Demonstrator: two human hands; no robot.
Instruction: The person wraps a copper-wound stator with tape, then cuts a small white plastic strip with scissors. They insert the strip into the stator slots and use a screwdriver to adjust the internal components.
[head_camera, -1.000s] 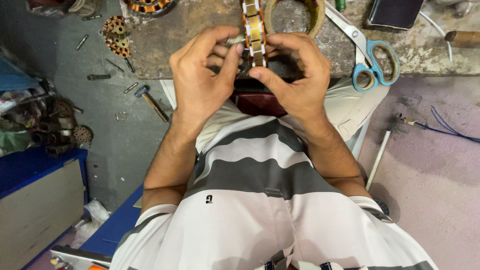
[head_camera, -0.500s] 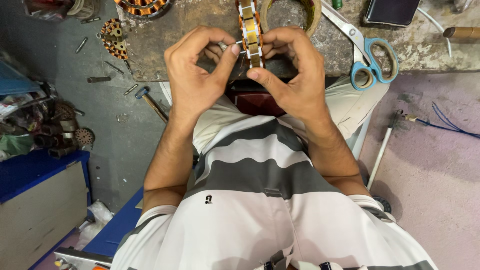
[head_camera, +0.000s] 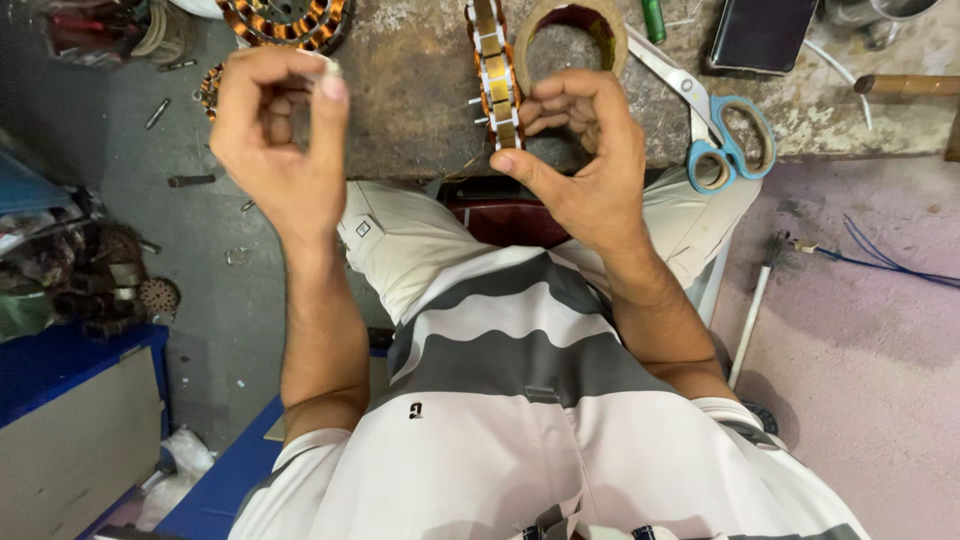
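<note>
Currently the right hand (head_camera: 585, 165) pinches the ring-shaped copper-wound motor stator (head_camera: 495, 75) upright on the stained desk (head_camera: 420, 90), steadying it, while the left hand (head_camera: 275, 135) pinches something small, lifted well clear.

Head view, steeply down, close

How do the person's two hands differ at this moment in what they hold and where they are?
The right hand grips the wound motor core edge-on at the bench edge; the left hand is apart from it, out past the bench's edge. The right hand's fingers curl around the core; the left hand's pinch together on something small and pale. Both are bare.
</note>
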